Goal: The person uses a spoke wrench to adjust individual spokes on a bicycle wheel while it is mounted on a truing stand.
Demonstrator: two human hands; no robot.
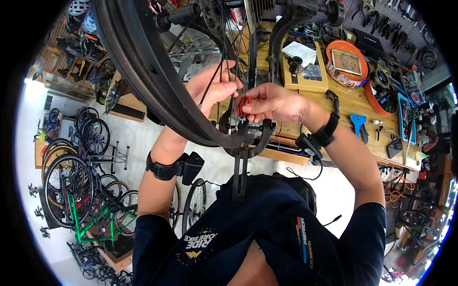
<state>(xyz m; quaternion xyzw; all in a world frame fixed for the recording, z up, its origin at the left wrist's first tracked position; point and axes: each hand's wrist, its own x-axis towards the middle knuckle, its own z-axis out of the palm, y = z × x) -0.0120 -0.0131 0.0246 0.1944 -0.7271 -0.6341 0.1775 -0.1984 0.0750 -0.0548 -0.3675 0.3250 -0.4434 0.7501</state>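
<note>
A dark bicycle wheel rim [148, 66] stands upright in a black truing stand [240, 174], its thin spokes running up to a hub at the top of the view. My right hand [274, 104] pinches a small red spoke wrench [244, 106] between thumb and fingers. The wrench sits at the spokes, close to the rim's lower end and the stand's jaws. Just left of it, my left hand [212, 86] reaches in among the spokes behind the rim. Its thumb and upper finger are apart; spokes cross in front of them, and part of the hand is hidden.
On the wooden workbench [343, 102] lie a yellow box [305, 78], a round orange tin [347, 64], a blue tool [358, 123] and a blue tray [406, 117]. Several bicycles [88, 190] stand at the left. Black devices are strapped to both wrists, with cables hanging from them.
</note>
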